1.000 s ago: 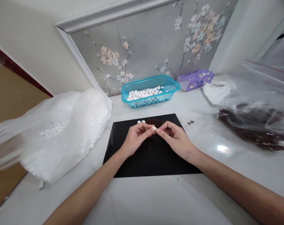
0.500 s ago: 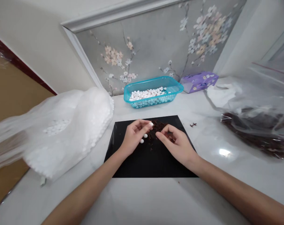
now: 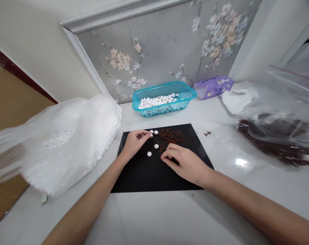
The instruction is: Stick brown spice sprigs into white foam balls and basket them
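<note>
Left hand is pinching a ball, mat's far left; right hand, grip narrow, contents unclear, is likely picking bits mid-mat, needing precision.

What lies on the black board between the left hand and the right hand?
Two white balls and some small brown pieces, as the head view shows.

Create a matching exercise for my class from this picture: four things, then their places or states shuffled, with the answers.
1. Left hand
2. Teal basket
3. Purple packet
4. Black board

A. Right of the basket
B. Flat beneath scattered brown pieces
C. Pinching one white ball
D. Containing many white balls

Pairs: 1-C, 2-D, 3-A, 4-B
</note>
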### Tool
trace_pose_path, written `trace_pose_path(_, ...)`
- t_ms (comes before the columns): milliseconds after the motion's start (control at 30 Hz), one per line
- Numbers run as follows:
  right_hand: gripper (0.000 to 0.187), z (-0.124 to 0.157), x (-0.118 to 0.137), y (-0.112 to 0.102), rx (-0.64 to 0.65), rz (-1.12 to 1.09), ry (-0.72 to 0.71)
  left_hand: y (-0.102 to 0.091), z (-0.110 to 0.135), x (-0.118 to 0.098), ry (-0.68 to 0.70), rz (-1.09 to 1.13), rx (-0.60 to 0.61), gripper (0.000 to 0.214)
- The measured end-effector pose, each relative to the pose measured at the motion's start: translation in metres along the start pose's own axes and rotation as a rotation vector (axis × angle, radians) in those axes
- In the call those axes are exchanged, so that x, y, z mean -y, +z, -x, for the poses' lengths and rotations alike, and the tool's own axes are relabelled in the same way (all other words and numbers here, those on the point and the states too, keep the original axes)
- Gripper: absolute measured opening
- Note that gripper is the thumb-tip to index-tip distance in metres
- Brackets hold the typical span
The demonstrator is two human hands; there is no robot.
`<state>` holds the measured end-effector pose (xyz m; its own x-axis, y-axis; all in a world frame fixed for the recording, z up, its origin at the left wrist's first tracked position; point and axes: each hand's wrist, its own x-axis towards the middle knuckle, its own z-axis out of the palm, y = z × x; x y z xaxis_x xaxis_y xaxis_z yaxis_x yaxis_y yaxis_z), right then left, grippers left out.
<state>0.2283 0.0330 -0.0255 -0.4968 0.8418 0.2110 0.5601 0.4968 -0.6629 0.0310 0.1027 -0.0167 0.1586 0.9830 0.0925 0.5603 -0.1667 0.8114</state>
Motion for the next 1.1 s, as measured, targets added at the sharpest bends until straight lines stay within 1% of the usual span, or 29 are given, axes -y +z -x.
trace_pose_path(100,0.014,0.0,0.001,0.0,-0.012,0.002,0.008,-0.008,-0.002,-0.005,-0.003,-0.07,0.078,0.033)
trace_pose_path(200,0.013,-0.001,0.001,-0.002,-0.025,-0.022,0.006,-0.026,-0.003,-0.018,0.01,-0.126,0.135,0.036)
trace_pose_path(233,0.013,-0.001,0.002,-0.002,-0.027,-0.032,0.014,-0.033,-0.003,-0.024,0.008,-0.162,0.174,0.036)
trace_pose_path(267,0.013,-0.001,0.002,-0.002,-0.028,-0.042,0.024,-0.039,-0.001,-0.031,-0.005,-0.221,0.249,0.037)
trace_pose_path(367,0.013,-0.002,0.003,-0.002,-0.031,-0.054,0.061,-0.051,0.005,-0.046,-0.083,-0.356,0.552,0.041)
trace_pose_path(400,0.013,-0.003,0.003,-0.002,-0.034,-0.057,0.069,-0.051,0.007,-0.049,-0.091,-0.378,0.613,0.041)
trace_pose_path(467,0.012,-0.003,0.002,-0.001,-0.051,-0.069,0.077,-0.05,0.009,-0.052,-0.06,-0.413,0.663,0.036)
trace_pose_path(567,0.011,-0.002,0.001,-0.002,-0.089,-0.102,0.079,-0.045,0.009,-0.052,0.001,-0.42,0.698,0.028)
trace_pose_path(633,0.011,-0.001,0.001,-0.002,-0.14,-0.129,0.061,-0.04,0.009,-0.052,0.003,-0.339,0.705,0.027)
trace_pose_path(667,0.011,0.0,0.001,-0.002,-0.192,-0.143,0.047,-0.036,0.01,-0.052,-0.008,-0.26,0.695,0.026)
trace_pose_path(733,0.009,0.002,0.002,-0.003,-0.363,-0.162,0.017,-0.023,0.014,-0.052,-0.048,-0.016,0.631,0.025)
trace_pose_path(800,0.007,0.004,0.002,-0.003,-0.563,-0.164,-0.011,-0.005,0.022,-0.049,-0.095,0.284,0.533,0.023)
trace_pose_path(867,0.005,0.005,0.002,-0.002,-0.705,-0.155,-0.025,0.013,0.03,-0.045,-0.137,0.527,0.48,0.023)
trace_pose_path(900,0.005,0.005,0.002,-0.002,-0.739,-0.152,-0.027,0.021,0.033,-0.043,-0.159,0.605,0.465,0.023)
trace_pose_path(967,0.005,0.005,0.002,-0.002,-0.755,-0.151,-0.028,0.031,0.036,-0.039,-0.196,0.708,0.431,0.022)
trace_pose_path(1033,0.006,0.005,0.001,-0.001,-0.737,-0.147,-0.034,0.034,0.037,-0.038,-0.229,0.759,0.402,0.024)
trace_pose_path(1100,0.006,0.005,0.001,-0.001,-0.72,-0.141,-0.045,0.032,0.037,-0.038,-0.243,0.769,0.407,0.026)
